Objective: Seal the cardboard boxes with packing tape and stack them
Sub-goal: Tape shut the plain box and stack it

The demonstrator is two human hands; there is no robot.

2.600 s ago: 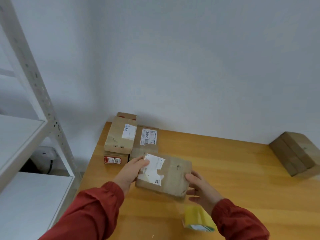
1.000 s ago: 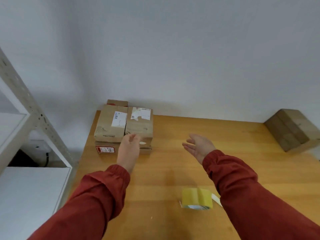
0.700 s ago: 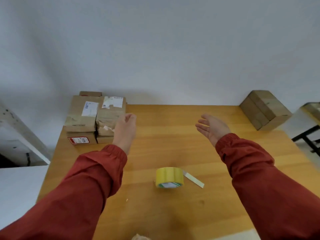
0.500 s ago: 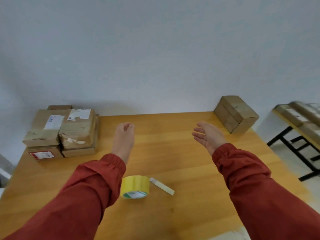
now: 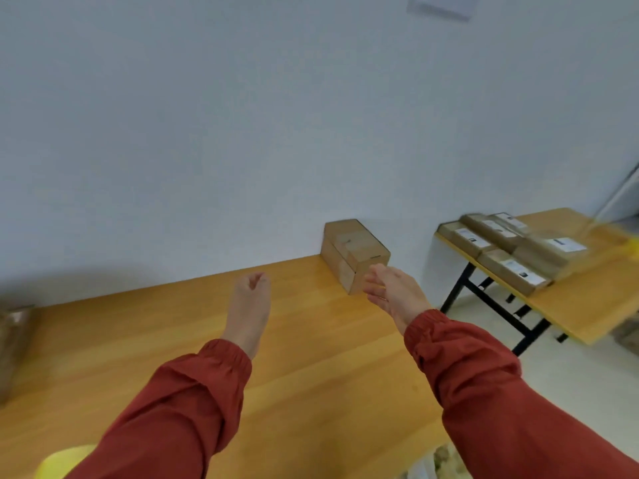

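A plain cardboard box (image 5: 352, 252) stands at the back right corner of the wooden table (image 5: 311, 357), against the wall. My right hand (image 5: 394, 292) reaches toward it, fingers extended, just short of its near corner and holding nothing. Over the middle of the table my left hand (image 5: 250, 305) hangs with loosely curled fingers, also empty. The yellow tape roll (image 5: 60, 461) shows only as an edge at the bottom left, behind my left sleeve. A blurred part of the box stack (image 5: 14, 337) lies at the left edge.
A second wooden table (image 5: 584, 305) on black legs stands to the right, carrying several labelled cardboard boxes (image 5: 508, 247). A gap of pale floor separates the two tables. The white wall runs behind both.
The view has swung right: the stack slid to the left edge and the second table came in. My right hand moved toward the plain box; both hands stay empty.
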